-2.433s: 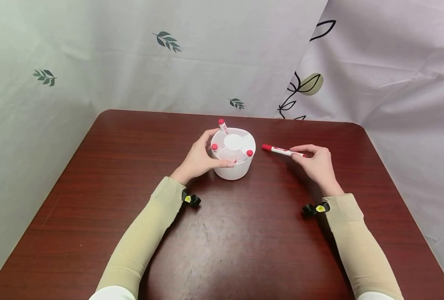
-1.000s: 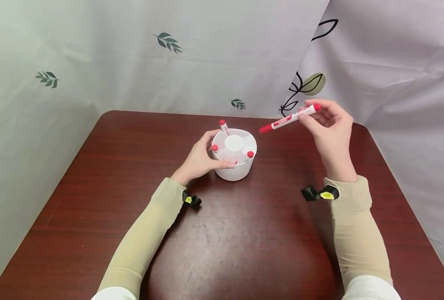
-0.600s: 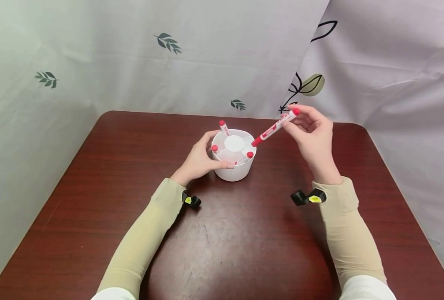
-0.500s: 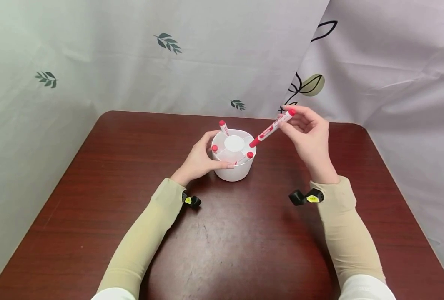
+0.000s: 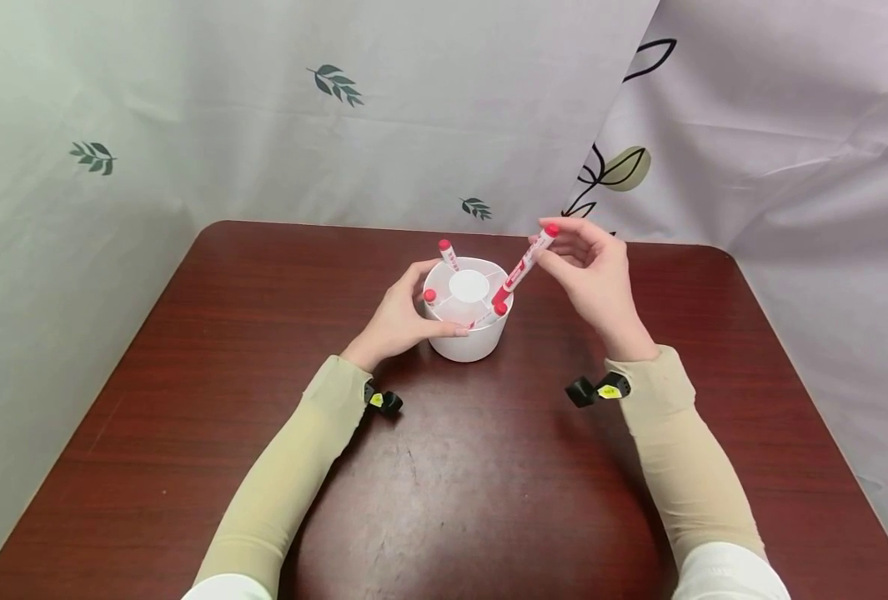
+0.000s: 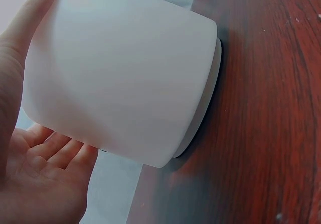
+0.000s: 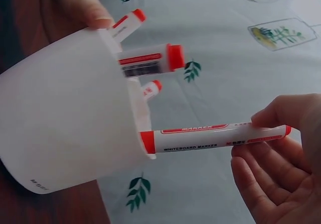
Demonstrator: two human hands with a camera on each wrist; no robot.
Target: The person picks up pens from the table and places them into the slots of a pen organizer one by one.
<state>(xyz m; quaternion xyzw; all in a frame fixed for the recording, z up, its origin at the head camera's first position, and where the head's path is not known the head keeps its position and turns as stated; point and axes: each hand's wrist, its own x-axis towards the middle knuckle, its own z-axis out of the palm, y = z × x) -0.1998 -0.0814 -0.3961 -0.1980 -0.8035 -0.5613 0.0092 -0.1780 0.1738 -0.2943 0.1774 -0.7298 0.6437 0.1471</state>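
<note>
A white round pen holder [image 5: 468,347] with inner dividers stands on the table; my left hand [image 5: 394,321] grips its left side, thumb across the front and fingers round the back. The left wrist view shows the thumb along its smooth wall [image 6: 125,68]. My right hand [image 5: 595,271] pinches a red-capped whiteboard marker [image 5: 526,265] near its upper end. Tilted, the marker has its red cap just inside the holder's right rim, as the right wrist view shows the cap [image 7: 147,142] there. Three more markers lean in the holder: at the back [image 7: 128,25], left and front right [image 7: 145,61].
The dark red wooden table [image 5: 444,467] spreads around the holder on all sides. Pale curtains with leaf prints [image 5: 383,150] hang behind the table's back edge. A small black camera is strapped to each wrist.
My right hand has lifted the marker off the table, swung it left and tipped it cap-down into the holder's right side. My left hand has stayed on the holder.
</note>
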